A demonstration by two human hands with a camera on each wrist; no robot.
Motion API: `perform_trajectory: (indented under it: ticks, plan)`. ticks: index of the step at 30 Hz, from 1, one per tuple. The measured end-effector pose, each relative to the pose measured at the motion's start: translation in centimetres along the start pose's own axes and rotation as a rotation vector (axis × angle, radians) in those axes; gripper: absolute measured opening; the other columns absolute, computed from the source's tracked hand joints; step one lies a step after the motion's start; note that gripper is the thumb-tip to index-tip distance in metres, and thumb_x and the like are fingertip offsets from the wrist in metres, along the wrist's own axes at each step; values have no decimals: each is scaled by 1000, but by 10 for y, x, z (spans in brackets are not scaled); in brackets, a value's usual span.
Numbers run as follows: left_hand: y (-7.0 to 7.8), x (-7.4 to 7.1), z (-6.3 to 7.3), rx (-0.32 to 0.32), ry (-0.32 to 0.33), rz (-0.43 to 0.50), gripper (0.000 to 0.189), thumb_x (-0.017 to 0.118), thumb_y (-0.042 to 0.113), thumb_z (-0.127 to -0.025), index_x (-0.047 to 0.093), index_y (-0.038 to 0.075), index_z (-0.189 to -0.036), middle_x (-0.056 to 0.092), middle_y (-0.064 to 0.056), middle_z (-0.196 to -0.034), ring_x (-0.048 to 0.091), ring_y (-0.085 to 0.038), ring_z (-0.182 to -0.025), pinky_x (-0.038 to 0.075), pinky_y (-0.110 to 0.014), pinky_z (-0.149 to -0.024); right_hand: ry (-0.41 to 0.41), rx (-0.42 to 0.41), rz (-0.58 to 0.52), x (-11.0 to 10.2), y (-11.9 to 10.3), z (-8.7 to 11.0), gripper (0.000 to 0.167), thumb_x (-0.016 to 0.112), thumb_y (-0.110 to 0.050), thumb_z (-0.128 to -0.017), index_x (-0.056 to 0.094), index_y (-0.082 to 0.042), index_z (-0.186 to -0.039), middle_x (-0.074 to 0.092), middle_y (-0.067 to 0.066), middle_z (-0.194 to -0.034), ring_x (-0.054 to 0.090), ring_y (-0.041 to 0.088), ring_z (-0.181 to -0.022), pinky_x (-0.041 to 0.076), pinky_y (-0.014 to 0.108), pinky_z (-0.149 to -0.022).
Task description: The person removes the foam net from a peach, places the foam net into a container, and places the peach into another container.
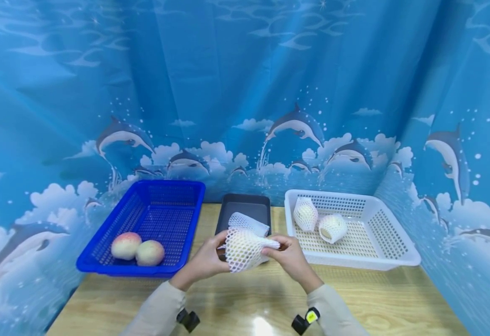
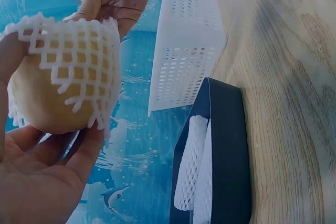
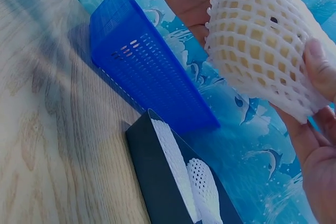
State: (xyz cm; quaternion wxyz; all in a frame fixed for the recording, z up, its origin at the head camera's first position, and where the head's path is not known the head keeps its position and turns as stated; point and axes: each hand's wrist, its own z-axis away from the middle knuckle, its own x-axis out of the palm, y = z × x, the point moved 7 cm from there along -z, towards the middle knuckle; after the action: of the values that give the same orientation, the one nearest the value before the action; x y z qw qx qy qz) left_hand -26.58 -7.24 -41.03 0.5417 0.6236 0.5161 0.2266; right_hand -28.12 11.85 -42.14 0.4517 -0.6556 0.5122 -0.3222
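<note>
A peach [image 2: 44, 98] is partly covered by a white foam net sleeve [image 1: 245, 249], held above the table in front of the dark tray. My left hand [image 1: 206, 263] grips the peach from the side, fingers curled round its bare end in the left wrist view. The right hand [image 1: 292, 259] pinches the narrow, gathered end of the sleeve between thumb and fingers. In the left wrist view, the sleeve's loose edge hangs unevenly over the fruit's lower part. Flat foam sleeves [image 3: 205, 187] lie in the dark tray [image 1: 249, 204] just behind the hands.
On the left, a blue basket [image 1: 127, 270] holds two bare peaches [image 1: 126, 246]. A white basket [image 1: 354, 262] stands on the right with two sleeve-wrapped fruits [image 1: 305, 214] inside. Behind the wooden table [image 1: 236, 303] hangs a blue dolphin-print curtain [image 1: 228, 93].
</note>
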Motion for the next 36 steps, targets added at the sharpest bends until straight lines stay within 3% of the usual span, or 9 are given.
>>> perform_trajectory:
  ticks: [8,13,19,29,36]
  plan:
    - [-2,0,1,17,-18,90,74,75,-12,-64,43,-11,-131,53,-30,-122,59,-33,-107,55,-31,-88,15,51,-29,2,3,-1,29,75,5,-75,62,19,-98,71,-8,-86,66,7,-75,58,21,-67]
    - [-3,-3,2,11,3,83,74,74,-11,-65,42,-12,-132,53,-31,-122,58,-36,-109,55,-30,-89,12,74,-19,2,4,-1,31,75,1,-77,63,18,-99,70,-8,-87,66,8,-76,58,23,-69]
    - [-3,-6,3,8,26,67,72,73,-9,-67,42,-12,-132,54,-30,-122,58,-31,-108,54,-30,-90,33,81,-14,0,4,-2,27,75,3,-77,64,15,-98,70,-8,-85,65,7,-74,57,21,-67]
    - [-5,-10,6,-35,52,98,77,70,-11,-67,37,-16,-136,50,-33,-125,55,-39,-111,53,-27,-91,42,88,-19,-1,2,-1,39,79,-9,-76,62,18,-99,71,5,-82,63,6,-70,55,19,-63]
    - [-10,-15,10,-108,77,26,81,71,-8,-65,37,-13,-138,50,-30,-127,56,-35,-111,52,-31,-94,62,85,7,-2,3,-1,31,76,0,-77,62,19,-98,68,-7,-77,60,3,-67,53,16,-59]
